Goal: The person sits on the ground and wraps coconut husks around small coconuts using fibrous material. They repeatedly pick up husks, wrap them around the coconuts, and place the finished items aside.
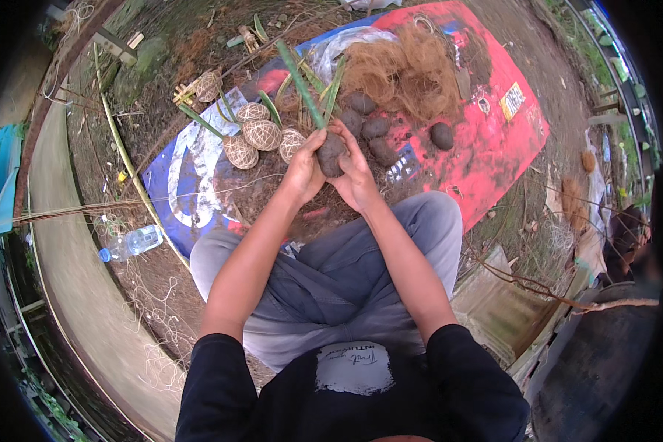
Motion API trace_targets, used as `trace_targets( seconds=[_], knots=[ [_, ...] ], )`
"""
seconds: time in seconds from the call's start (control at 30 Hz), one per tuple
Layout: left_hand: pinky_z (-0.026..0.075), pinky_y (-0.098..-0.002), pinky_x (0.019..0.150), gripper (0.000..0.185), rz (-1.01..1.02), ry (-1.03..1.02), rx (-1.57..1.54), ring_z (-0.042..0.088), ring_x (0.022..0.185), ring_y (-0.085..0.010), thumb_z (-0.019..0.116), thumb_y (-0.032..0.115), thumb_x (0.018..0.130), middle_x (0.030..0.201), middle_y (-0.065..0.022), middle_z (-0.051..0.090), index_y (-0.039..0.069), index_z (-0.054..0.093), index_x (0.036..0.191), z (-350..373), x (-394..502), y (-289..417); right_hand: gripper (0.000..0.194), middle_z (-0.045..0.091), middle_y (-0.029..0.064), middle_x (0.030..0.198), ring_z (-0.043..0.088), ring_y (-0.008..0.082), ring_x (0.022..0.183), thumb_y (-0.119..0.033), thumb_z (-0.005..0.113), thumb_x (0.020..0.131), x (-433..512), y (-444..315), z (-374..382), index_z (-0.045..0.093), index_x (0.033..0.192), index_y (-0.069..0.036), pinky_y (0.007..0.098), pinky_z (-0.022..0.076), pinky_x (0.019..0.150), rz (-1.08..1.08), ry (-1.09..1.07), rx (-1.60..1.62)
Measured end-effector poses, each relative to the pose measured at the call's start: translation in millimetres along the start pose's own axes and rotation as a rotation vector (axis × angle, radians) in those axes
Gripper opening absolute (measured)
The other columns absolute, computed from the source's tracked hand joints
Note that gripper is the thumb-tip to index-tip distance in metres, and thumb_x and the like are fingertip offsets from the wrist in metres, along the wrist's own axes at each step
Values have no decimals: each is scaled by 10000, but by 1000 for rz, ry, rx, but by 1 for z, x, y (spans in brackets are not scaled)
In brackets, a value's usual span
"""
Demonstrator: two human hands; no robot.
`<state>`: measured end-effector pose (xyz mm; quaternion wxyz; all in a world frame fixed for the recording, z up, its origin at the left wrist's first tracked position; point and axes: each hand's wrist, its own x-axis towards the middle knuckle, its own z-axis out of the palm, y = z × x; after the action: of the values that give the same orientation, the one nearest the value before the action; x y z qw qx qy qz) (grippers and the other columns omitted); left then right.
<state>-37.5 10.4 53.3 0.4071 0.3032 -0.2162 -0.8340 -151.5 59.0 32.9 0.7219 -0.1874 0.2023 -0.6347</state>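
Observation:
Between my left hand [306, 169] and my right hand [356, 174] is a dark soil ball [331, 153], gripped from both sides. A long green leaf [302, 83] rises from its top, where the fingertips meet. Left of my hands lie several string-wrapped balls [262, 135], some with green leaves standing up from them. Bare dark soil balls [374, 128] are grouped just beyond my right hand, and one more [441, 136] lies apart to the right. A heap of brown coir fibre [403, 72] is behind them.
A red and blue board [497, 160] lies under the things, with loose soil on it. Clear plastic sheeting [345, 47] is at its far edge. At the left are a plastic bottle [138, 242], a taut string [105, 205] and tangled string [163, 331]. A thin branch [613, 304] crosses at the right.

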Motion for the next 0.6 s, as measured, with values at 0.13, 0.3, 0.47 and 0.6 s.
trace_targets(
  seconds=[0.13, 0.3, 0.47, 0.6],
  knots=[
    [520, -313, 783, 237, 43, -36, 52, 639, 859, -179, 543, 262, 968, 973, -72, 632, 67, 556, 1104, -3, 2, 0, 775, 359, 47, 1449, 399, 213, 1327, -23, 639, 860, 0, 5, 7, 242, 1520, -111, 397, 364, 1092, -85, 3, -103],
    [529, -302, 713, 234, -52, 48, -147, 640, 821, -186, 579, 237, 936, 938, -65, 642, 54, 553, 1080, 16, -12, 9, 854, 366, 62, 1437, 408, 183, 1311, 40, 666, 814, -4, 3, -1, 215, 1529, -78, 333, 352, 1093, -91, 57, -454],
    [523, -313, 639, 197, -64, -71, -76, 607, 692, -168, 581, 230, 934, 842, -44, 609, 49, 574, 1012, -3, 1, 3, 876, 366, 95, 1448, 385, 199, 1334, 24, 666, 811, -7, 4, 15, 177, 1534, -48, 335, 339, 1096, -173, 30, -594],
    [504, -309, 576, 233, -86, -6, -24, 596, 648, -156, 606, 305, 934, 763, -27, 593, 77, 589, 888, -4, 2, 4, 836, 354, 167, 1462, 359, 234, 1363, 6, 619, 837, -12, 17, 8, 154, 1531, -24, 353, 316, 1112, -337, 11, -1135]
  ],
)
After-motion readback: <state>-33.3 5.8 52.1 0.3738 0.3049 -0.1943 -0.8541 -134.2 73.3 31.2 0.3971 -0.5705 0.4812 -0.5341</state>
